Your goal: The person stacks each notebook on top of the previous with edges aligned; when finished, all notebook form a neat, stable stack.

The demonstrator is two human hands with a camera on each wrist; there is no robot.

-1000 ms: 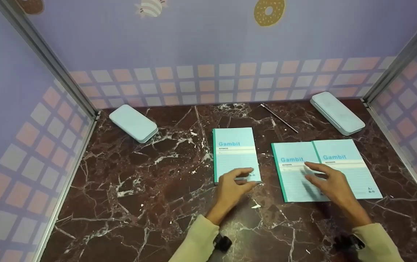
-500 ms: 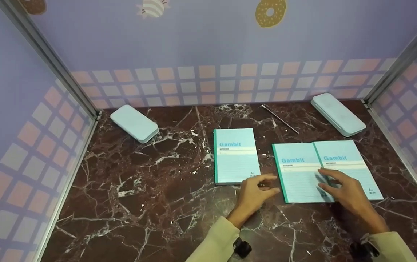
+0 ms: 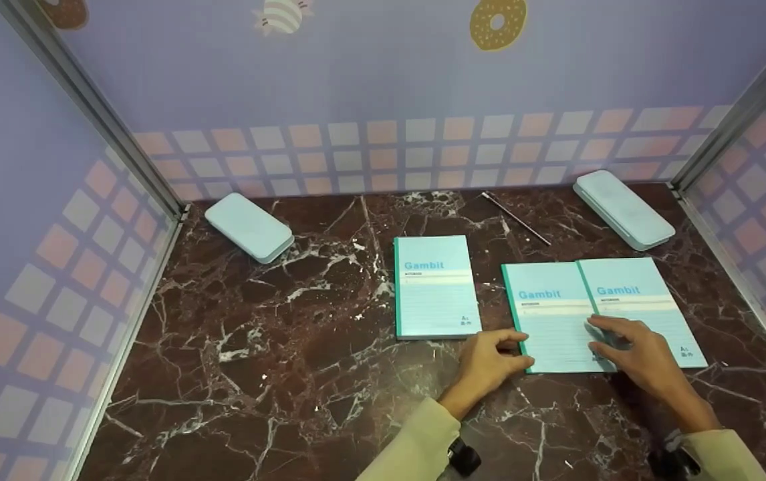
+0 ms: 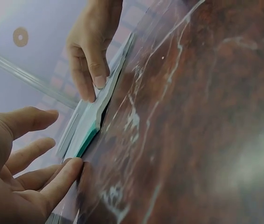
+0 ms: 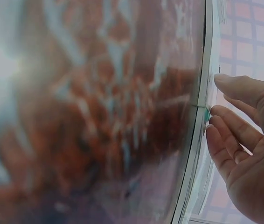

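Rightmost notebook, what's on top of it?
The right hand is over the rightmost notebook, which visibly reads Gambit. The hand covers part of its lower left; what's there can't be seen.

A lilac wall [image 3: 383,77] stands at twelve o'clock, a doughnut [image 3: 498,40] printed at one, pink and white squares [image 3: 381,159] along its foot. Metal posts [image 3: 95,110] rise at ten and two. A dark, white-veined tabletop [image 3: 209,414] runs to six.
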